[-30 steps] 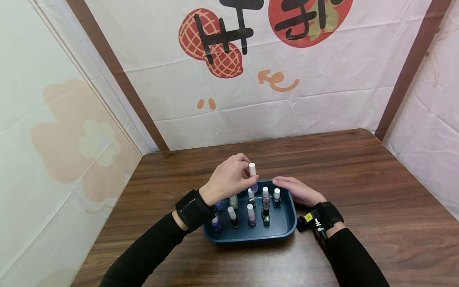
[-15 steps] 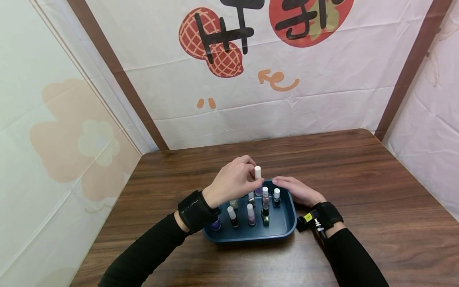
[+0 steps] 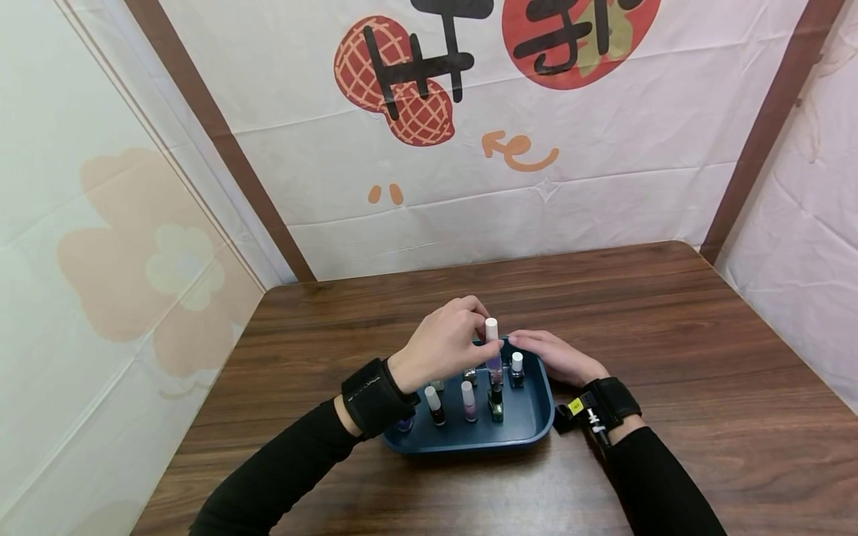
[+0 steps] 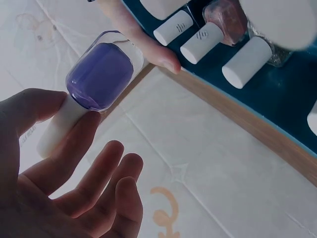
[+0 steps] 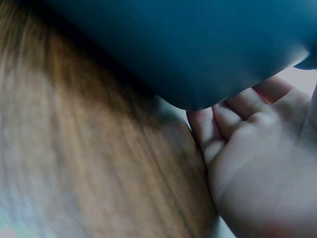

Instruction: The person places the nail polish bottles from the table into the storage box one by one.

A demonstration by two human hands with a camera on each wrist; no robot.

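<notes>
A purple nail polish bottle with a long white cap is pinched by the cap between thumb and index finger of my left hand. Its other fingers are loosely bent in the left wrist view. The bottle is above the back part of a dark blue tray. My right hand rests at the tray's back right corner, its thumb near the rim; in the right wrist view its fingers lie against the tray's outer wall.
Several nail polish bottles stand in the tray: a dark one, a pink one, a green one with a black cap and a dark one with a white cap. The tray stands on a wooden table before a fabric wall.
My left hand has carried the purple bottle to the right and slightly nearer over the tray, now in front of another bottle. The right hand has stayed put.
</notes>
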